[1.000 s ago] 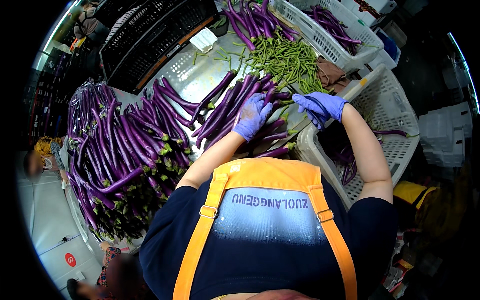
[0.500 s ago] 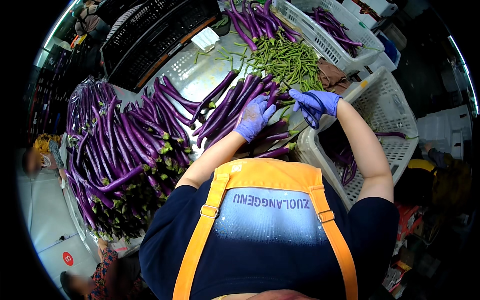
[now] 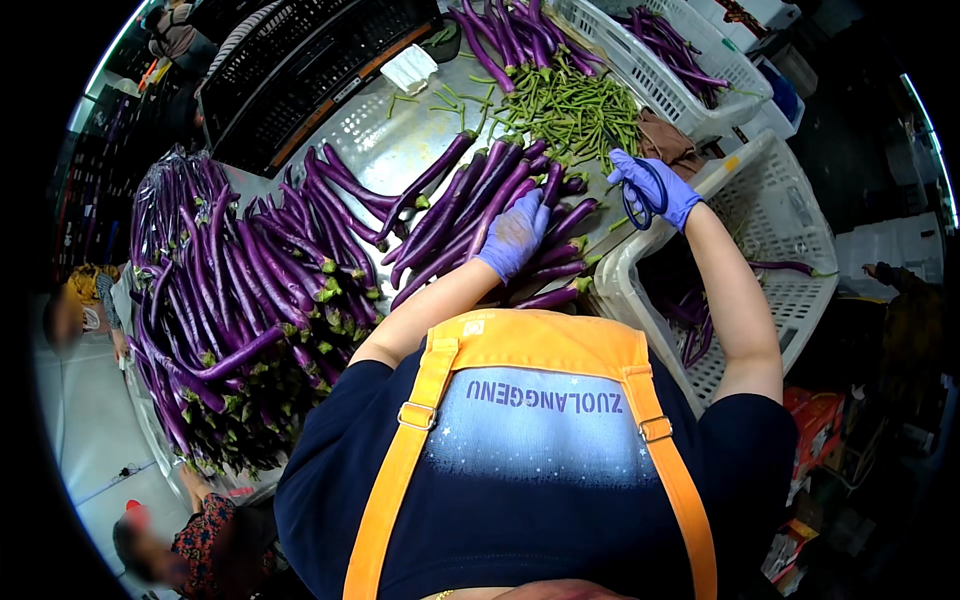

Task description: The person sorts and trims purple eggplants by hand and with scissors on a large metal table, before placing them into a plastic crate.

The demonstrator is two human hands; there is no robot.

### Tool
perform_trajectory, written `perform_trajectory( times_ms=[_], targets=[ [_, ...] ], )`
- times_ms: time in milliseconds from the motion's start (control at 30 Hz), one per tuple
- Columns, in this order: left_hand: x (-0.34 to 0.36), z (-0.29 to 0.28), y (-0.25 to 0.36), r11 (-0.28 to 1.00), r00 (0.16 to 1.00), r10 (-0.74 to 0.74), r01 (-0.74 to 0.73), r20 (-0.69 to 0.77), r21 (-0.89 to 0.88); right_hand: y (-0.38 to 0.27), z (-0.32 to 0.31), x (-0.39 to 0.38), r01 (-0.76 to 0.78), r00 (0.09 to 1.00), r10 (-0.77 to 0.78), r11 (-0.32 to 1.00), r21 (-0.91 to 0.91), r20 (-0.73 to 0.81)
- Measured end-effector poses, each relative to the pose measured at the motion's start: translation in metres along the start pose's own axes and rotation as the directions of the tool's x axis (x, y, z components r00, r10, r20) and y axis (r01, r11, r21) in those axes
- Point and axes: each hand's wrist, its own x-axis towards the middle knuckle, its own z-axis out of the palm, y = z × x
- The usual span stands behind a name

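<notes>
My left hand (image 3: 513, 240), in a purple glove, is closed round a long purple eggplant (image 3: 553, 188) among the row in front of me. More eggplants (image 3: 435, 235) lie side by side beneath and beside it, their green stem ends pointing away or to the right. My right hand (image 3: 668, 190), also gloved, grips dark-handled scissors (image 3: 632, 203) with its fingers through the loops. It is apart from the eggplants, between the green stem pile and the white crate; the blades are hard to make out. A heap of cut green stems (image 3: 575, 110) lies beyond both hands.
A big eggplant pile (image 3: 240, 300), partly under clear plastic, fills the left. White crates (image 3: 770, 190) holding eggplants stand at the right and far right. A black crate (image 3: 310, 75) stands on the metal table (image 3: 370, 135) at the back left. Other people are at the left edge.
My right hand has moved up and to the right with the scissors, away from the eggplant stems. My left hand has shifted slightly right and stays at the eggplants.
</notes>
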Motion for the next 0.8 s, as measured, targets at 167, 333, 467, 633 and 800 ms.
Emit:
perform_trajectory(
  times_ms=[167, 333, 467, 633, 800],
  targets=[
    [0.022, -0.003, -0.026, 0.981, 0.952, 0.075, -0.124, 0.298, 0.149, 0.0, 0.006, -0.012, 0.006, 0.996, -0.006, 1.0, 0.0, 0.087],
    [0.043, -0.005, -0.018, 0.962, 0.829, -0.084, -0.077, 0.553, 0.261, 0.016, 0.009, 0.0, 0.07, 0.996, -0.068, 0.996, -0.045, 0.058],
    [0.055, 0.033, -0.046, 0.916, 0.799, -0.054, -0.198, 0.598, 0.348, 0.01, 0.014, -0.005, -0.112, 0.985, 0.077, 0.965, 0.238, 0.154],
    [0.071, -0.007, -0.022, 0.978, 0.591, -0.067, -0.119, 0.804, 0.17, 0.023, 0.017, 0.011, -0.122, 0.984, 0.081, 0.956, 0.266, 0.161],
    [0.047, 0.033, -0.05, 0.952, 0.751, -0.076, -0.141, 0.656, 0.271, 0.016, 0.028, 0.021, 0.048, 0.986, -0.05, 0.999, 0.018, 0.159]
  ],
)
